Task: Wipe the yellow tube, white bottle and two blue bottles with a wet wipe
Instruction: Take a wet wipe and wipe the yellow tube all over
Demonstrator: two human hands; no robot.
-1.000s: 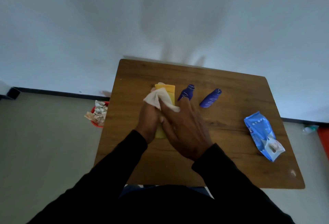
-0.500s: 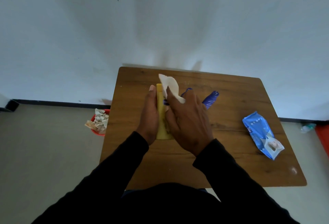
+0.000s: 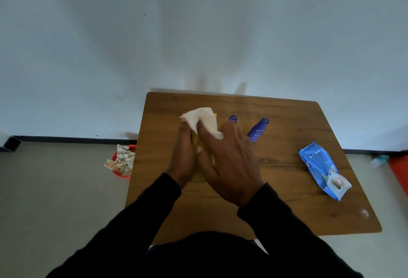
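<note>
Since half a second ago, the wet wipe (image 3: 204, 120) has been drawn over the yellow tube (image 3: 199, 175)'s far end. It is pinched by the right hand (image 3: 229, 162); the tube is gripped by the left hand (image 3: 184, 156). Soft and probably slippery, the tube is best held along its sides.

Setting: plain, sparsely furnished room, kind not determinable (home or office alike possible). Evidence: bare white painted wall (image 3: 198, 34); dark skirting strip (image 3: 66, 139) along its foot; smooth grey floor (image 3: 55, 189); small brown wood-grain table (image 3: 287, 178) set against the wall; red plastic bin (image 3: 120, 172) heaped with crumpled used wipes beside the table's left edge; blue soft wet-wipe packet (image 3: 323, 169) lying on the tabletop.
</note>
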